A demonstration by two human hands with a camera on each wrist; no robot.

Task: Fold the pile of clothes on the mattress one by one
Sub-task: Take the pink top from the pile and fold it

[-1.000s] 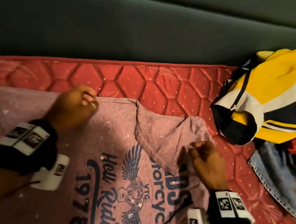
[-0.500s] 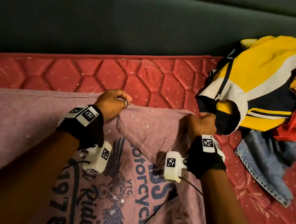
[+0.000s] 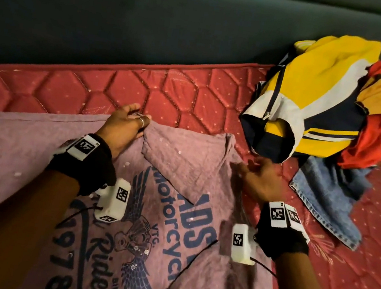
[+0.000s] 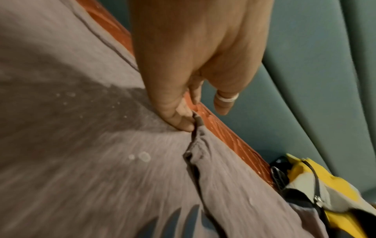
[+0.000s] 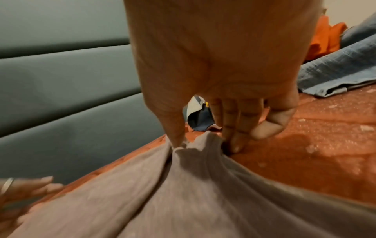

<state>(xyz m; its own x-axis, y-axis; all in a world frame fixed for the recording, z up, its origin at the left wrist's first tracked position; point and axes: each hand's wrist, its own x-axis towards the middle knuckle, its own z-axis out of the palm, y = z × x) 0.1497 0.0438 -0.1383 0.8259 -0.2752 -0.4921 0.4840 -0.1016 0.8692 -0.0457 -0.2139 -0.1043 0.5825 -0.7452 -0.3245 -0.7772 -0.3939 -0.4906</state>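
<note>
On mattress (image 3: 190, 100), both hands pinch T-shirt (image 3: 181, 167).

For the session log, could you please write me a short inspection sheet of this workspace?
Surface: red quilted mattress.
Job's things: mauve printed T-shirt spread flat, one flap folded over; unfolded pile: yellow jacket, jeans, red garment.
Clutter: nothing seen.
Grippers: left hand pinches the shirt's far edge; right hand pinches the flap's corner.
Cables: black wires trail from the wrist cameras.
Surroundings: dark padded wall panel.
</note>
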